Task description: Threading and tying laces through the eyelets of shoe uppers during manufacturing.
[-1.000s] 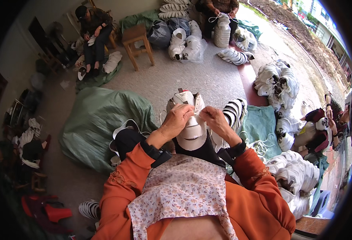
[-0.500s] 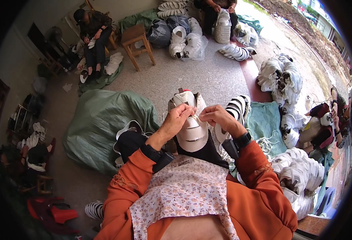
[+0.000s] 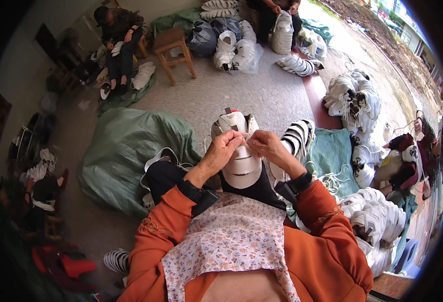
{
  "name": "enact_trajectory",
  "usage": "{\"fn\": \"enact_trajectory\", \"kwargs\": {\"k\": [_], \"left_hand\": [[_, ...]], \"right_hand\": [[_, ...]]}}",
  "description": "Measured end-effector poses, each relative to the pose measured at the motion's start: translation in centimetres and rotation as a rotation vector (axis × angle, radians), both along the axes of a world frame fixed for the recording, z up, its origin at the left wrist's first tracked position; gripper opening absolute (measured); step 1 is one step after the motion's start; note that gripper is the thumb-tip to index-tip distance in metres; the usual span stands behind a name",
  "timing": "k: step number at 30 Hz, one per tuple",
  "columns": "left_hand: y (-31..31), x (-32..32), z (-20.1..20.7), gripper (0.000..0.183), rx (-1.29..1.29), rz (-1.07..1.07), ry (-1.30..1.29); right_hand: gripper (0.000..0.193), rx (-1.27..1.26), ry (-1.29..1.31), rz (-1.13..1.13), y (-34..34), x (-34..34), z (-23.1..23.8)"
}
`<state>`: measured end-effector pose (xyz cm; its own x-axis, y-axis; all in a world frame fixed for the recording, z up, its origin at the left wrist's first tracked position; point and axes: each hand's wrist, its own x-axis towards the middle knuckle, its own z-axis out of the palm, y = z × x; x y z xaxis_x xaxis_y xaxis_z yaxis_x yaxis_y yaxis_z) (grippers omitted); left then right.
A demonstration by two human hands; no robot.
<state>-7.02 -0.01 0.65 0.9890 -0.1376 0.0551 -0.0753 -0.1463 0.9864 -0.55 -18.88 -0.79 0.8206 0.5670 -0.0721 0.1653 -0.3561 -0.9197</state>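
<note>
A white sneaker [image 3: 242, 173] rests on my dark-clothed lap, its toe pointing toward me and its collar away. Over its tongue, my left hand [image 3: 225, 149] has thumb and forefinger pinched together on a thin white shoelace. Close against it, my right hand [image 3: 268, 147] pinches the shoelace too, its other fingers curled. The lace is mostly hidden behind the fingertips.
A large green sack [image 3: 130, 156] lies to my left. On my right are stacked white soles or shoes [image 3: 298, 138], a teal sheet [image 3: 329, 153] and bundled white shoes [image 3: 375, 214]. A wooden stool [image 3: 171, 43] stands ahead. Other people sit around the room.
My right hand has moved left, closing in on my left hand over the sneaker. The left hand stays nearly in place.
</note>
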Motion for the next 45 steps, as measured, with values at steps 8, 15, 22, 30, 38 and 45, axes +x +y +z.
{"fn": "enact_trajectory", "kwargs": {"k": [8, 15, 22, 30, 38, 45], "left_hand": [[1.2, -2.2, -2.7, 0.018, -0.081, 0.383, -0.083], [1.4, -2.7, -3.6, 0.017, -0.070, 0.340, 0.096], [1.8, -2.3, -3.7, 0.016, 0.029, 0.266, 0.004], [0.9, -1.3, -2.3, 0.017, 0.149, 0.308, 0.015], [2.0, -1.1, 0.0, 0.019, 0.638, 0.308, -0.303], [4.4, 1.0, 3.9, 0.037, 0.866, -0.076, -0.334]], "right_hand": [[0.038, -0.123, -0.600, 0.313, -0.7, 1.9, 3.8], [0.027, -0.165, -0.403, 0.463, 0.7, 4.6, 4.5], [0.025, -0.171, -0.361, 0.442, 1.0, 4.8, 4.0], [0.027, -0.187, -0.300, 0.446, 1.0, 4.8, 4.5], [0.024, -0.192, -0.387, 0.569, 0.5, 4.7, 6.2], [0.007, 0.105, -0.480, 0.617, 4.0, 4.1, 5.4]]}}
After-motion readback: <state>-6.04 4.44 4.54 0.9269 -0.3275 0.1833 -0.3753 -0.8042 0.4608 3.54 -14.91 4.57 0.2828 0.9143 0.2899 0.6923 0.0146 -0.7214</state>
